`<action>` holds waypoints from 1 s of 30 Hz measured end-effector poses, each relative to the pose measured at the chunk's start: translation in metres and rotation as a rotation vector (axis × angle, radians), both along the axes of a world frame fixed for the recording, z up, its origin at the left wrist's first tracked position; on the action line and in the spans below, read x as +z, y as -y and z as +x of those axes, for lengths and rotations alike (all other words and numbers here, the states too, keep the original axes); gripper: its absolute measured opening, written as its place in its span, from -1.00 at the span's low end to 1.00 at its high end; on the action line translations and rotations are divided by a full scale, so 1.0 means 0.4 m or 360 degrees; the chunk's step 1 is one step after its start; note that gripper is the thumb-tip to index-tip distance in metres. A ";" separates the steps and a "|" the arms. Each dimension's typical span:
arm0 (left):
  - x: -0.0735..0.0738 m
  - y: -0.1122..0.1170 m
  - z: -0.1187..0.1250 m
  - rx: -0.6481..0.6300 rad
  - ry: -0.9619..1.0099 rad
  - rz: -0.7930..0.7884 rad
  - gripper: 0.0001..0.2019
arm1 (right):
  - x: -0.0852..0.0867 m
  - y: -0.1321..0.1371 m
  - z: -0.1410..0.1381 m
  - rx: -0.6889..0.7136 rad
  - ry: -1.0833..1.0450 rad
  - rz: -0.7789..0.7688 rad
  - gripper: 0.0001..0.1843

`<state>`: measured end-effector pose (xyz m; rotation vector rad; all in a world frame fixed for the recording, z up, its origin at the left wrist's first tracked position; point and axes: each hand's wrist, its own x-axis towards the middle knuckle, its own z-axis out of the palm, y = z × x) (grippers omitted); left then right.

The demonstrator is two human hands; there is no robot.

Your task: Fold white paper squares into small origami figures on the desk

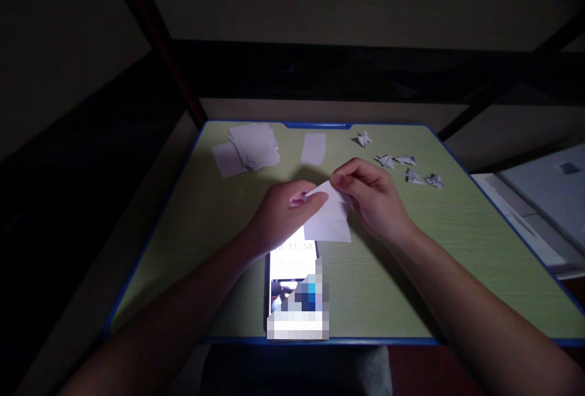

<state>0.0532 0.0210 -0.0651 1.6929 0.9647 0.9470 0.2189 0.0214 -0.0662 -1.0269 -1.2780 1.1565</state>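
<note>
Both my hands hold one white sheet of paper [329, 220] just above the middle of a green table [214, 213]. My left hand [283, 210] pinches the sheet's left edge with closed fingers. At the folded top corner my right hand [372, 198] grips it between thumb and fingertips. The sheet's lower part hangs over the top of a lit phone [292, 286] that lies near the table's front edge.
A stack of white paper slips [253, 146] lies at the back left, a single slip [313, 148] at the back middle. Several small folded paper figures [402, 164] sit at the back right. The table has a blue rim; dark bed-frame bars stand behind it.
</note>
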 end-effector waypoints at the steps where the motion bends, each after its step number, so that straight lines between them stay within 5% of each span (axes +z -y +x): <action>1: -0.001 -0.002 -0.001 0.0031 -0.0002 0.0035 -0.76 | 0.005 0.001 0.000 0.0015 0.0023 0.0001 -0.88; 6: -0.007 -0.018 -0.010 0.0263 -0.0027 0.0194 -0.73 | 0.029 0.004 0.001 0.0208 0.0146 -0.0202 -0.75; 14: 0.010 -0.026 -0.018 0.0108 -0.0159 0.0250 -0.82 | 0.025 0.007 0.008 0.0283 0.0343 -0.0190 -0.69; 23: 0.001 -0.029 -0.019 0.0103 0.0050 0.0201 -0.78 | 0.030 0.012 0.009 0.0212 0.0317 -0.0123 -0.68; 30: 0.001 -0.021 -0.012 0.0189 -0.0112 0.0239 -0.81 | 0.025 0.008 0.017 0.0125 0.0343 -0.0072 -0.74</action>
